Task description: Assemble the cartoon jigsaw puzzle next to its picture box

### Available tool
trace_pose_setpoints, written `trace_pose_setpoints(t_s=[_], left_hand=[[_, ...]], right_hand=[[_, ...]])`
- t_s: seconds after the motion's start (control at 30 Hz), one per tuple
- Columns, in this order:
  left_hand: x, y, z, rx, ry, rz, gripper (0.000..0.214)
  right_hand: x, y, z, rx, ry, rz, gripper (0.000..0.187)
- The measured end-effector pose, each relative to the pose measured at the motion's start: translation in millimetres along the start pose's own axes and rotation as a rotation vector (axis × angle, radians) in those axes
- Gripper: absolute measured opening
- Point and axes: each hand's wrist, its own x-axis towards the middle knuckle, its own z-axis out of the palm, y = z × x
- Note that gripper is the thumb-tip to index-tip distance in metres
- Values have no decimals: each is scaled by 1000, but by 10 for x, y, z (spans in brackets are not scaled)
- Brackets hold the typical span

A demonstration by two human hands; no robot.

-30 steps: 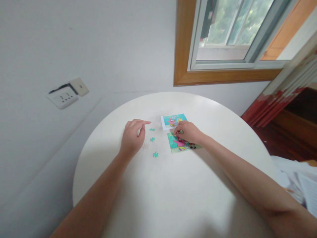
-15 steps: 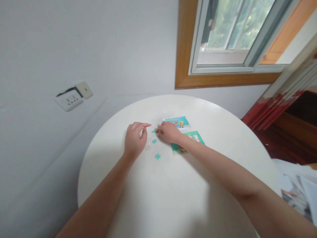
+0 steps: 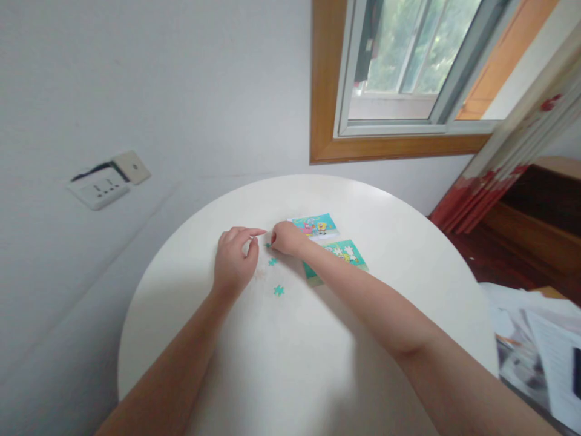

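Observation:
On the white round table, my right hand (image 3: 287, 238) has its fingers curled down and pinched on a teal jigsaw puzzle piece (image 3: 267, 245), which is mostly hidden. My left hand (image 3: 235, 259) rests just left of it, thumb and index finger apart with nothing between them. Two more teal puzzle pieces, one (image 3: 272, 262) closer to my fingers and another (image 3: 278, 290) nearer me, lie loose. A pale brownish piece (image 3: 259, 274) is beside my left thumb. My right forearm partly covers the puzzle board (image 3: 358, 260), where white gaps show among the fitted pieces.
Behind the board lies a cartoon picture card (image 3: 321, 225). The round table (image 3: 408, 290) stands against a wall with a socket (image 3: 102, 186) and a wood-framed window (image 3: 399, 141). Papers (image 3: 540, 339) are piled to the right, below a red and white curtain (image 3: 481, 181).
The fingers of my right hand have curled in tighter over the teal piece, and the hand sits slightly closer to my left. The view has swung a little to the right.

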Motion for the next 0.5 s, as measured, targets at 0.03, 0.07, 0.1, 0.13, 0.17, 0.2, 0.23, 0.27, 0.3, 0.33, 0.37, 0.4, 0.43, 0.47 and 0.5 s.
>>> trace_pose_setpoints(t_s=[0.03,0.07,0.1,0.13,0.17,0.2,0.23,0.27,0.3,0.33,0.37,0.4,0.43,0.47,0.5], left_hand=[[0,1,1,2,0,2,24],[-1,2,3,3,-1,4,24],[-1,3,5,4,-3,6,24],[-1,5,8,5,-5,9,23],[-1,7,12,6,-7,13,23],[-2,10,15,5,-12,20,23],[-2,14,18,1,-17,27,23],[-2,19,20,-7,-22,33,23],[-2,25,22,-17,-27,40,24],[-1,34,22,-31,-36,49,23],[-1,46,21,-48,-53,62,23],[-2,61,20,-66,-78,80,23],[-3,81,19,-85,-111,105,23],[-7,107,19,-107,-149,134,23],[-13,139,20,-130,-191,166,23]], right_hand=[[-3,-11,-4,6,7,2,19],[-9,-21,-5,10,18,6,20],[-17,-30,-5,14,31,9,20],[-25,-36,-5,22,43,6,21],[-34,-37,-6,32,55,1,22],[-44,-31,-12,44,67,-5,25],[-56,-15,-23,56,79,-13,28],[-73,13,-42,69,90,-23,32],[-97,57,-71,77,99,-32,36],[-132,118,-109,90,105,-38,38],[-183,198,-155,109,106,-40,39],[-252,298,-207,127,103,-36,37],[-340,414,-263,196,99,-14,35],[-446,543,-320,269,92,12,32],[-568,681,-373,343,103,36,30]])
